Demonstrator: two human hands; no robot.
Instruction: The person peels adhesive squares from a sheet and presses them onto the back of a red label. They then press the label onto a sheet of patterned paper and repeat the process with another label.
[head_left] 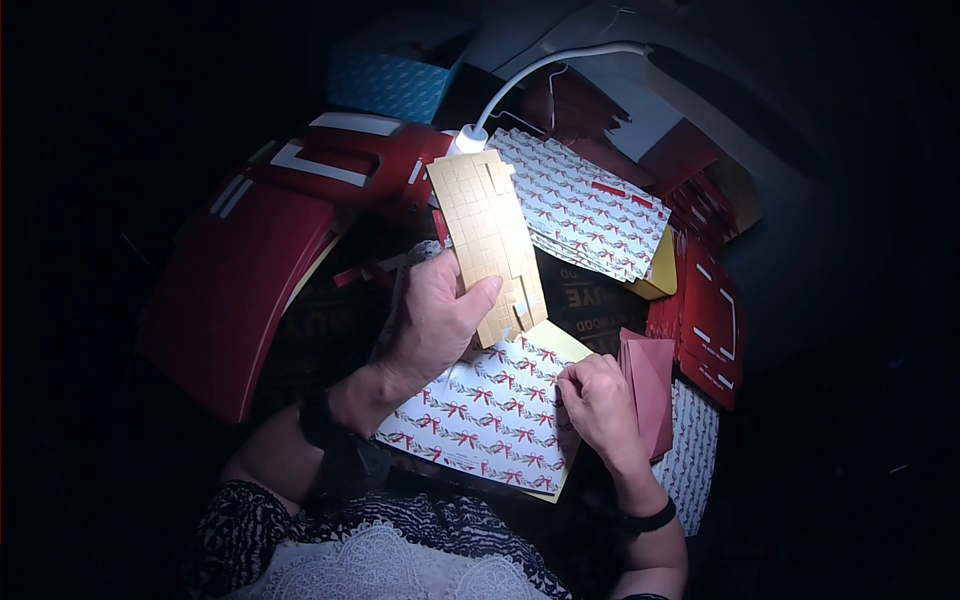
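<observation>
My left hand (pixel 440 310) grips a tan sheet of small cut rectangles (pixel 485 225), thumb on its front face. A few pieces of that sheet look lifted or gone near its lower end. Below it lies a white sheet printed with garlands and red bows (pixel 485 425), with pale yellow paper (pixel 555 342) showing beneath. My right hand (pixel 602 400) is closed, thumb and fingers pinched together at the right edge of the printed sheet. Whatever its fingertips hold, if anything, is too small to make out.
A lamp with a curved white neck (pixel 550 60) stands behind. More printed sheets (pixel 580 195) are piled at back right. Red card stacks lie left (pixel 235 275) and right (pixel 708 330). Dull red envelopes (pixel 652 395) sit beside my right hand. A blue box (pixel 390 88) is at back left.
</observation>
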